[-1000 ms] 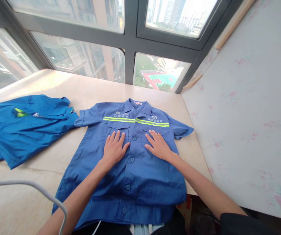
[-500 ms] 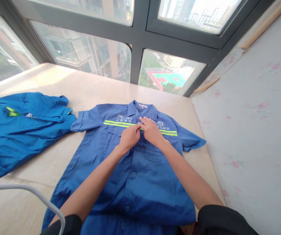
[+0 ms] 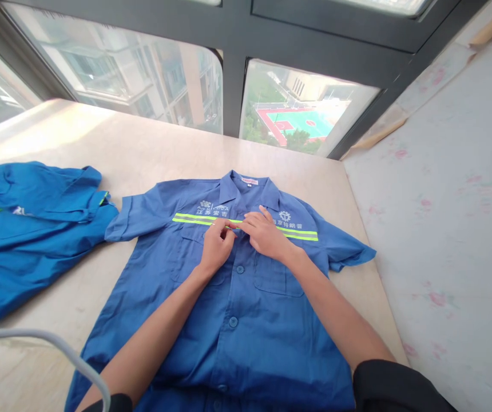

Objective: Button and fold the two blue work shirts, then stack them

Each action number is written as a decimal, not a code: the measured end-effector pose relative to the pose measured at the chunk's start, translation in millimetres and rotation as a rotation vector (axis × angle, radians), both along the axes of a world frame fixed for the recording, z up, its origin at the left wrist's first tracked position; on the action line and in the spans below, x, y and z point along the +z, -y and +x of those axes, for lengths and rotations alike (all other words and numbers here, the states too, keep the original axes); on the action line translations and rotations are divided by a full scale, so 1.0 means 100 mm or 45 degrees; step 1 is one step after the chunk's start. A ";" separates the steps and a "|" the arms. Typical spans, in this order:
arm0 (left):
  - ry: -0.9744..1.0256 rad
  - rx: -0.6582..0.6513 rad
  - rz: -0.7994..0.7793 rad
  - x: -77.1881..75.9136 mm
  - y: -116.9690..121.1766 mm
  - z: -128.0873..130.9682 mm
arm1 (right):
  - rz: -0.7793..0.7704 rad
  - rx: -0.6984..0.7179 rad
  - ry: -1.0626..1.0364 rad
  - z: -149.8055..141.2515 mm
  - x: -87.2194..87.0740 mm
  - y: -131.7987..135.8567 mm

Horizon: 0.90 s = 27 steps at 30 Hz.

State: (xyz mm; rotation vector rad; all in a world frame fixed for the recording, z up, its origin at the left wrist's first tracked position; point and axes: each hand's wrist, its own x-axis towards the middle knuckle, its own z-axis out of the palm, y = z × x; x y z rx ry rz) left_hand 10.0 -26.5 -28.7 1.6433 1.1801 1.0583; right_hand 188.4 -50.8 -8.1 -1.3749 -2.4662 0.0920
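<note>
Fabric of a blue short-sleeved shirt (image 3: 250, 303) runs out of view at the near edge, so its hem is cut off. Fingers cover the middle of the chest; where the left hand (image 3: 218, 245) and right hand (image 3: 267, 233) meet at the front opening, fingertips are hidden. The left grip is nearly closed, fingers curled toward the thumb; the right grip is looser, fingers bent over the cloth (I cannot tell whether either has hold of it).

The shirt looks smooth over the chest, with a yellow-and-grey stripe (image 3: 300, 234), pale lettering (image 3: 211, 211), round buttons (image 3: 239, 269) and a white label (image 3: 249, 181) inside the collar (image 3: 227, 190).

It lies front up on a pale tabletop (image 3: 177, 146), collar pointing far toward the window frame (image 3: 234, 80). Its long axis runs far to near, the near end drifting slightly left; sleeves spread left and right. Beside the left sleeve lies a second blue garment (image 3: 35, 229), cut off at left. A grey cable (image 3: 23, 332) arcs across the near left corner.
</note>
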 end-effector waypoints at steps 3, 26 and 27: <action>-0.090 -0.038 0.024 0.00 -0.02 0.00 | 0.143 -0.021 -0.046 0.06 -0.05 0.05; -0.774 -0.138 0.019 0.23 -0.14 0.18 | 0.341 -0.089 -0.261 0.20 -0.16 0.06; -0.765 -0.129 -0.001 0.23 -0.14 0.18 | 0.315 -0.073 -0.259 0.21 -0.15 0.04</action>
